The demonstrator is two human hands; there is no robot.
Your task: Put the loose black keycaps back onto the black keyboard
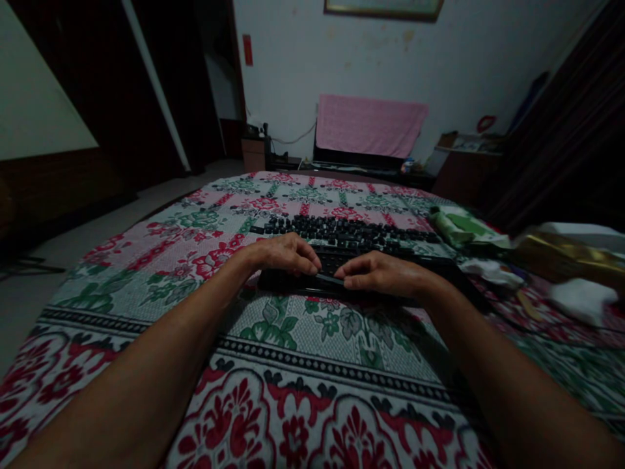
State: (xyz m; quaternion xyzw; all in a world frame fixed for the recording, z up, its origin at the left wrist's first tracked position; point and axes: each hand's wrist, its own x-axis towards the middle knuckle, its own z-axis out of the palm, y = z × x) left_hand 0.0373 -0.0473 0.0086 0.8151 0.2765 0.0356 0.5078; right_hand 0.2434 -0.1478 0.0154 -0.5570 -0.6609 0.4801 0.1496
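Observation:
A black keyboard base lies on the patterned cloth in front of me, its keycaps mostly off. Between my hands is a long narrow dark bar, a spacebar keycap, at the keyboard's near edge. My left hand pinches its left end with closed fingers. At the right end, my right hand grips it between thumb and fingers. I cannot tell whether the spacebar touches the base. Just beyond the keyboard, many loose black keycaps are spread in a wide band.
A floral cloth covers the surface. On the right lie a green and white packet, crumpled white tissue, a gold-coloured box and a dark cable. A pink towel hangs by the far wall.

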